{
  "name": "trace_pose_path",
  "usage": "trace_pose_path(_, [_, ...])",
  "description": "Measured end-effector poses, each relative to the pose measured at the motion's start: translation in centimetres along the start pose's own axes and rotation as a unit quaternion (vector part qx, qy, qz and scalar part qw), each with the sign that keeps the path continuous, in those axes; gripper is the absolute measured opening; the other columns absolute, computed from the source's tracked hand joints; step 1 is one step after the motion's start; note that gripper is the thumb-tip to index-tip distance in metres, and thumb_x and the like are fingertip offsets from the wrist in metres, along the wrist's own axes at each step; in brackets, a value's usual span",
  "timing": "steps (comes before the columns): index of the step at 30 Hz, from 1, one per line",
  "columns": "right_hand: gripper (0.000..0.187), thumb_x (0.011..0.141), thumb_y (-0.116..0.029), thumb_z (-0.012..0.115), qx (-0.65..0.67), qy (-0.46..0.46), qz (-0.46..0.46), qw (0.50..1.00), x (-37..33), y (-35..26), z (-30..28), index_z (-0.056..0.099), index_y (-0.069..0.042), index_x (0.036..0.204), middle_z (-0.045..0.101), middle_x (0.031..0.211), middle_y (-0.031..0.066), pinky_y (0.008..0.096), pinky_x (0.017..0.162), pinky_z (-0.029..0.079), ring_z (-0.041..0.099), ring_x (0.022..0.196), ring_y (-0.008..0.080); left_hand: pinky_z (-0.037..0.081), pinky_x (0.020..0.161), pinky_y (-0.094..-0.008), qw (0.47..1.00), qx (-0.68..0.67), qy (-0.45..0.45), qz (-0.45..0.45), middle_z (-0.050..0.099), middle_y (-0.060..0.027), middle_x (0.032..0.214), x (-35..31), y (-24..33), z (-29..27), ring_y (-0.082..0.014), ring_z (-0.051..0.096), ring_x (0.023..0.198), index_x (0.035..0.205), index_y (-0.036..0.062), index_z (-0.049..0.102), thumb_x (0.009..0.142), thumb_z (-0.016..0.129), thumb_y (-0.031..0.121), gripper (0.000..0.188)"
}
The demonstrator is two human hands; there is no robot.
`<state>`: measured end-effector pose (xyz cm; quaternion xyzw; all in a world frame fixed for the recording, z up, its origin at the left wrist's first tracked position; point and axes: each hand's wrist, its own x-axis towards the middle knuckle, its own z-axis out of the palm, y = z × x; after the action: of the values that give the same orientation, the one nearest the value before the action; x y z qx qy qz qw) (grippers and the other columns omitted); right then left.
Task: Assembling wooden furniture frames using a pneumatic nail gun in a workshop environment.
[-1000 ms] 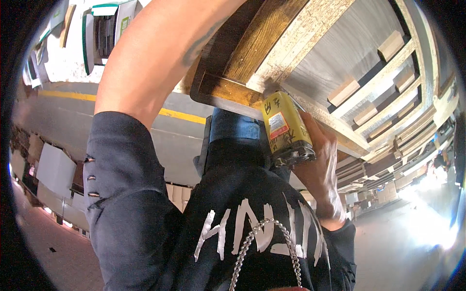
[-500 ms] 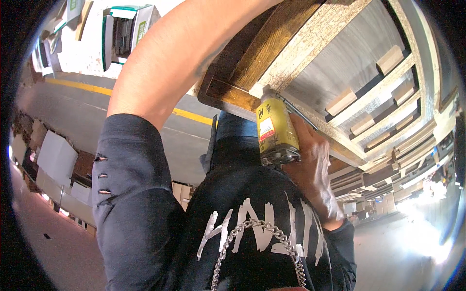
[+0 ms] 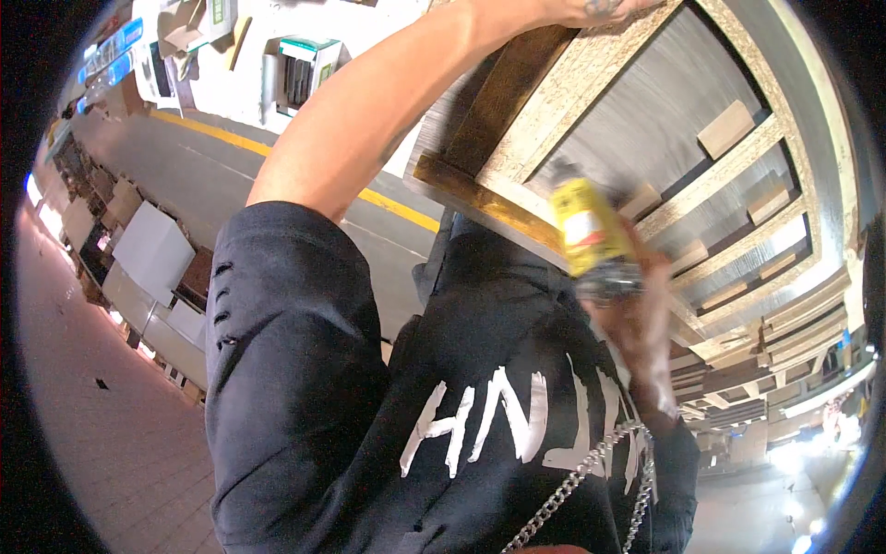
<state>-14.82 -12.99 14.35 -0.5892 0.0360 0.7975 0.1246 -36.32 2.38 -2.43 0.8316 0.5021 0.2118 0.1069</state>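
Note:
My right hand [image 3: 641, 295] is wrapped round a nail gun [image 3: 591, 226] with a yellow body and a dark rear cap; both are smeared by motion. Its nose points at the lower rail of a wooden frame panel [image 3: 581, 88], made of chipboard strips and a dark brown rail over a grey wood-grain board. My left arm reaches across the top. At the upper edge my left hand [image 3: 600, 11] lies on the frame's far end, its fingers curled at the chipboard and partly cut off by the picture's edge.
Small wood blocks [image 3: 726, 129] sit along the panel's cross strips. Stacked wooden strips [image 3: 798, 323] lie at the right. Top left, a white surface bears an open box [image 3: 309, 69] and blue bottles [image 3: 111, 55]. A yellow line [image 3: 397, 210] crosses the grey floor.
My right hand and the nail gun have shifted right along the frame, away from its dark corner. My left hand has come into view at the top. The whole view has swung somewhat.

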Motion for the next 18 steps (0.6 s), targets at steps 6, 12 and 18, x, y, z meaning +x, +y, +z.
trace_pose_path(6, [0.048,0.065,-0.01,0.08,-0.62,0.168,-0.293,0.709,0.7,-12.2,-1.4,0.066,-0.002,0.11,0.072,0.089,0.0181,0.0362,0.073,0.055,0.072,0.081,0.0305,0.014,0.118,-0.053,0.998,-0.017,-0.047,-0.029,0.037,-0.0159,0.152,1.6,0.2,-0.2,-0.0329,0.03,0.144,0.144,0.0025,0.041,0.101,0.042,0.035,0.055])
trace_pose_path(12, [0.047,0.061,-0.005,0.076,-0.626,0.163,-0.308,0.698,4.7,-18.2,0.4,0.067,-0.002,0.107,0.071,0.088,0.0167,0.0378,0.082,0.052,0.069,0.083,0.0346,0.01,0.116,-0.0612,0.99,-0.032,-0.087,-0.105,0.026,-0.0162,0.158,1.9,0.5,-1.7,-0.0354,0.02,0.148,0.146,0.0092,0.041,0.098,0.046,0.029,0.052])
trace_pose_path(18, [0.058,0.058,-0.005,0.079,-0.684,0.143,-0.324,0.638,5.8,-19.1,1.4,0.064,-0.002,0.114,0.072,0.089,0.0151,0.0368,0.081,0.053,0.07,0.083,0.0317,0.01,0.114,-0.0652,0.979,-0.061,-0.129,-0.144,0.021,-0.0154,0.16,2.3,0.2,-1.6,-0.037,0.018,0.148,0.147,0.0143,0.041,0.096,0.048,0.029,0.054])
